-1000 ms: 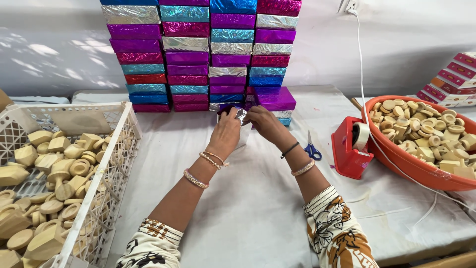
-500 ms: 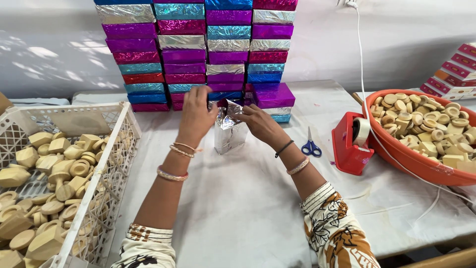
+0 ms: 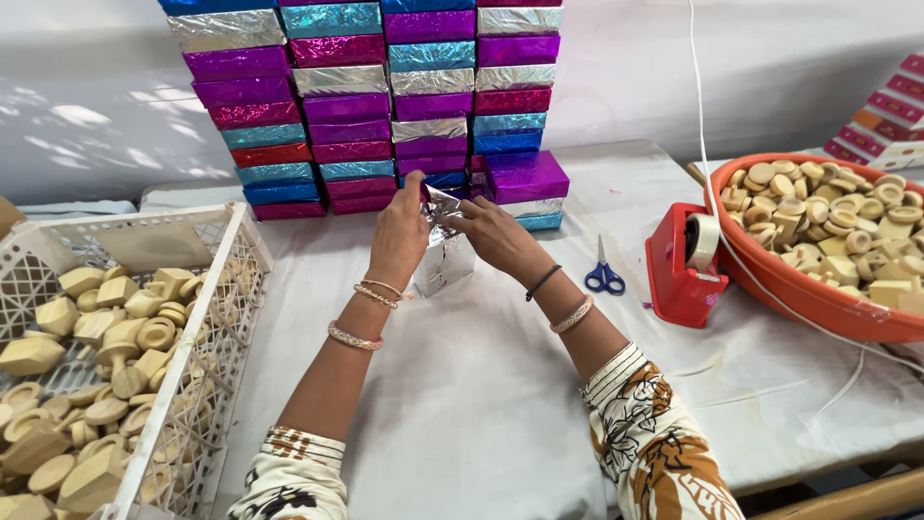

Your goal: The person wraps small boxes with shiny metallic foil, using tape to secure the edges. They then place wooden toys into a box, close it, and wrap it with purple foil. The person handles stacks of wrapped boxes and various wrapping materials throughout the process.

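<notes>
A small box wrapped in silver foil (image 3: pixel 445 258) stands upright on the white tablecloth (image 3: pixel 481 385) in front of me. My left hand (image 3: pixel 401 234) pinches the foil at the box's top left. From the right, my right hand (image 3: pixel 489 234) grips the crumpled foil flap at the top. Both wrists wear bangles. Behind the hands rises a wall of stacked foil-wrapped boxes (image 3: pixel 366 96) in purple, magenta, teal, blue and silver.
A white plastic crate (image 3: pixel 236 289) of tan wooden pieces stands at the left. On the right are blue-handled scissors (image 3: pixel 603 274), a red tape dispenser (image 3: pixel 683 262) and an orange tub (image 3: pixel 799 299) of wooden pieces. A white cord (image 3: pixel 707 144) hangs over it.
Both hands have come together again on top of the silver box; half a second ago my left hand was raised further left. The view has shifted slightly.
</notes>
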